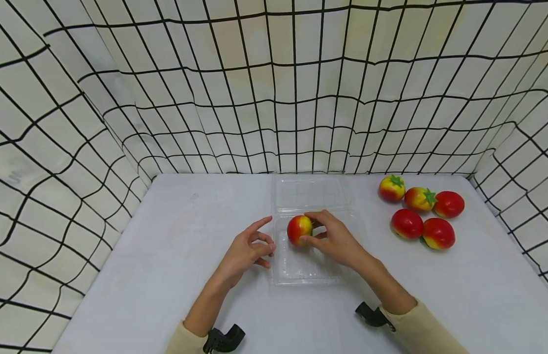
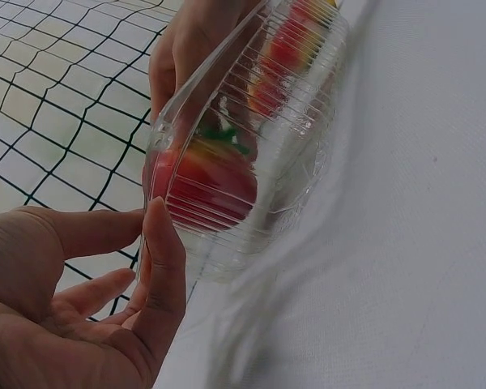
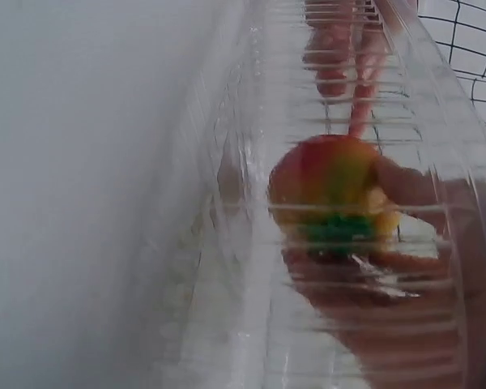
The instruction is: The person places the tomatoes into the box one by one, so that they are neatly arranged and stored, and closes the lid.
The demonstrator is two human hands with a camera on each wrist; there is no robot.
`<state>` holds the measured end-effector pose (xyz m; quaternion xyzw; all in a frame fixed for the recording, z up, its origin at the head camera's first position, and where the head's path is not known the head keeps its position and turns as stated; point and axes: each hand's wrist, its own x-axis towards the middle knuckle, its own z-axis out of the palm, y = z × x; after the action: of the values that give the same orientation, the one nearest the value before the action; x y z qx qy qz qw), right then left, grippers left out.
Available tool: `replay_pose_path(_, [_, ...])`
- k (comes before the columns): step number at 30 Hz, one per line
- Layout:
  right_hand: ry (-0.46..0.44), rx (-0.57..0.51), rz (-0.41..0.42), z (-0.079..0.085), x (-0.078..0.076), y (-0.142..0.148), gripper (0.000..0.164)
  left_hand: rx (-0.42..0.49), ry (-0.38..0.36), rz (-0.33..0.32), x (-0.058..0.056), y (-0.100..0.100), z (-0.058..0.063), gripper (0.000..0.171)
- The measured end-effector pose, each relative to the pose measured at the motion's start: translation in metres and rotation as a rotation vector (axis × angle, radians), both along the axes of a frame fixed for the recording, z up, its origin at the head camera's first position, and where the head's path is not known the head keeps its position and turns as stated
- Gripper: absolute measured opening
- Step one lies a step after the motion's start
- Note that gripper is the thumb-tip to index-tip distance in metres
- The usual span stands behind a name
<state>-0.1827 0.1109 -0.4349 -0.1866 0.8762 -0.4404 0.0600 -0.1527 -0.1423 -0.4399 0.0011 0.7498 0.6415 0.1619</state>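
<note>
A clear plastic clamshell box lies with its lid folded back on the white table. Inside its base, my right hand holds a red-and-yellow toy fruit between thumb and fingers. The fruit's green leafy top shows through the ribbed wall in the right wrist view, where the toy fruit is partly covered by the fingers. On the box's left side, my left hand pinches the rim between thumb and a finger, as the left hand shows up close.
Several more red-and-yellow toy fruits lie grouped at the table's back right, some with green tops. Black netting over pale walls encloses the white table at the back and both sides. A dark wrist device sits at each cuff.
</note>
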Motion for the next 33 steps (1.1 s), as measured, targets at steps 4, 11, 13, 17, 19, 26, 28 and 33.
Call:
replay_pose_path(4, [-0.018, -0.009, 0.007, -0.002, 0.001, -0.004, 0.061, 0.002, 0.0, -0.004, 0.0, 0.0, -0.001, 0.069])
replay_pose_path(11, [-0.037, 0.006, 0.01, -0.002, 0.003, -0.011, 0.062, -0.001, 0.006, -0.016, 0.002, -0.001, -0.001, 0.069])
replay_pose_path(13, [-0.033, 0.007, 0.01, -0.002, 0.003, -0.013, 0.062, 0.0, 0.008, -0.019, 0.001, -0.001, 0.0, 0.069])
replay_pose_path(17, [-0.022, 0.012, 0.018, -0.001, 0.002, -0.017, 0.063, 0.003, 0.007, -0.022, 0.001, -0.001, 0.0, 0.069])
replay_pose_path(19, [-0.022, 0.013, 0.021, -0.001, 0.002, -0.019, 0.063, 0.005, 0.007, -0.024, 0.0, -0.001, 0.0, 0.069])
replay_pose_path(26, [-0.017, 0.036, -0.012, 0.0, 0.002, -0.026, 0.064, 0.015, 0.009, -0.029, 0.0, -0.001, -0.001, 0.07])
replay_pose_path(28, [-0.017, 0.038, -0.029, 0.0, 0.002, -0.028, 0.062, 0.015, 0.007, -0.03, 0.0, -0.001, -0.002, 0.07])
replay_pose_path(33, [-0.016, 0.026, -0.047, 0.001, 0.003, -0.03, 0.058, 0.014, 0.004, -0.029, -0.001, -0.001, -0.003, 0.07])
